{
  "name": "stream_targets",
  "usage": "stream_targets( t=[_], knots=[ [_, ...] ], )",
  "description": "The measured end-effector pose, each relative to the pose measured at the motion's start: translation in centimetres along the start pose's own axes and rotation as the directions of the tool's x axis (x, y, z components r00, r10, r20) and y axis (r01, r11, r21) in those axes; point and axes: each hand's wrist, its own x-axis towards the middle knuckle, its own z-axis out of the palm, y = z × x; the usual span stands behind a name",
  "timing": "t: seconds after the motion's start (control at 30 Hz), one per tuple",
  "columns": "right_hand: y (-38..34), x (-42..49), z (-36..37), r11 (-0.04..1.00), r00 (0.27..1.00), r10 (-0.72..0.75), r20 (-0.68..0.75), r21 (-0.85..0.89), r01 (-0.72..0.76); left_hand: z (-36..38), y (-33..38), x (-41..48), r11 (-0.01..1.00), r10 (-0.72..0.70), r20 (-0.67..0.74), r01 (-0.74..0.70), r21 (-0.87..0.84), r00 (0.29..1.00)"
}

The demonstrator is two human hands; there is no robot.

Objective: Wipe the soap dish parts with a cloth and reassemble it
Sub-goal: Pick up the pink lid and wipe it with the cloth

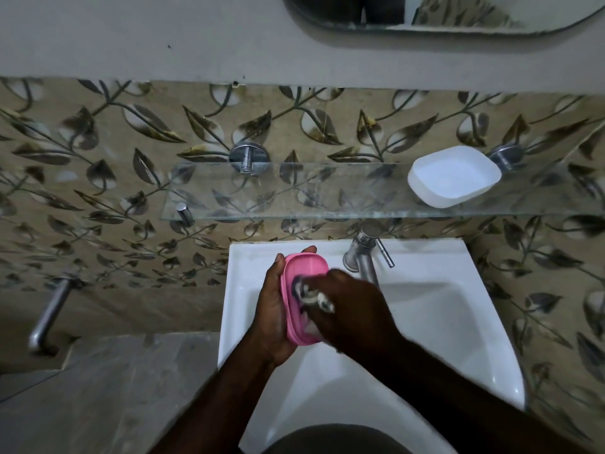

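My left hand [271, 309] holds a pink soap dish part [302, 270] over the white sink, gripping it from the left side with fingertips over its far end. My right hand [350, 306] presses a crumpled white and dark cloth [311, 294] against the pink part's face and is blurred. The other part, a white soap dish tray [455, 175], lies on the glass shelf [262, 198] up on the right, apart from both hands.
A white sink [425, 306] sits below my hands, with a chrome tap [363, 253] just right of the pink part. The patterned tile wall carries the shelf brackets [248, 157]. A metal pipe [49, 312] juts out at left. A mirror [458, 14] hangs above.
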Motion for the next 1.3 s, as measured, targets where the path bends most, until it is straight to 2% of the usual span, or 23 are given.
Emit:
stream_targets(
  t=[0.1,0.27,0.43,0.5,0.57,0.6,0.63,0.73,0.77,0.8,0.87,0.93,0.97,1.03,1.1,1.13,1.3],
  knots=[
    [-0.2,1.3,-0.3,0.997,0.991,0.063,-0.116,0.058,-0.057,0.6,0.5,0.2,0.997,0.029,-0.002,-0.029,0.077,1.0],
    [-0.7,-0.2,-0.2,0.996,0.998,-0.008,0.07,0.091,0.002,0.5,1.0,0.0,1.0,0.003,0.045,-0.003,-0.007,0.999],
    [-0.5,2.1,-0.7,0.988,0.981,0.118,-0.157,0.119,-0.099,0.9,0.9,0.3,1.0,0.023,0.033,-0.024,0.012,0.999],
    [-1.0,1.1,-0.4,0.991,0.992,0.064,-0.104,0.121,-0.051,0.9,1.2,0.4,0.999,0.028,0.037,-0.029,0.023,0.999],
    [-1.4,-0.3,-0.2,0.996,0.998,-0.009,0.063,0.092,0.003,0.6,1.4,0.4,1.0,0.031,0.032,-0.031,0.0,0.999],
    [-1.2,-0.3,-0.4,0.997,0.995,-0.016,0.102,0.077,0.008,0.5,1.3,0.3,1.0,0.029,0.027,-0.029,-0.004,0.999],
    [-0.8,0.1,-0.5,0.997,0.997,0.002,0.075,0.074,-0.007,0.6,1.2,0.2,1.0,0.023,0.03,-0.023,-0.01,0.999],
    [-0.2,2.2,-1.2,0.986,0.974,0.143,-0.175,0.114,-0.125,1.2,0.6,-0.1,1.0,0.013,0.038,-0.014,0.011,0.999],
    [-0.4,2.5,-1.4,0.985,0.964,0.146,-0.221,0.124,-0.12,1.3,0.4,-0.1,1.0,0.015,0.028,-0.015,0.018,1.0],
    [-0.6,2.5,-1.3,0.988,0.972,0.119,-0.201,0.117,-0.097,1.4,0.4,-0.1,1.0,0.014,0.015,-0.014,0.017,1.0],
    [-1.1,1.3,-0.7,0.996,0.999,0.025,-0.042,0.091,-0.021,1.4,0.7,0.0,1.0,0.004,0.006,-0.004,-0.002,1.0],
    [-1.1,0.1,-0.4,0.998,0.994,-0.038,0.103,0.045,0.033,1.2,1.0,0.0,1.0,-0.015,0.018,0.015,-0.002,1.0],
    [-0.8,0.1,-0.5,0.999,0.994,-0.047,0.103,0.003,0.047,1.3,1.1,-0.1,1.0,-0.022,0.023,0.022,0.004,1.0],
    [0.0,1.3,-1.0,1.0,1.0,0.002,-0.027,-0.021,-0.002,1.5,1.0,0.0,1.0,-0.01,0.024,0.01,0.024,1.0],
    [0.1,2.5,-1.7,0.994,0.983,0.097,-0.158,0.069,-0.088,1.7,1.0,0.1,0.998,0.015,0.014,-0.016,0.054,1.0],
    [-0.1,2.7,-1.7,0.991,0.981,0.103,-0.165,0.104,-0.086,1.9,1.1,0.1,0.998,0.024,0.007,-0.024,0.058,1.0],
    [-1.0,0.5,-1.3,0.985,0.996,0.008,0.085,0.173,-0.023,1.5,1.2,0.0,1.0,0.007,0.032,-0.008,0.02,0.999]
  ],
)
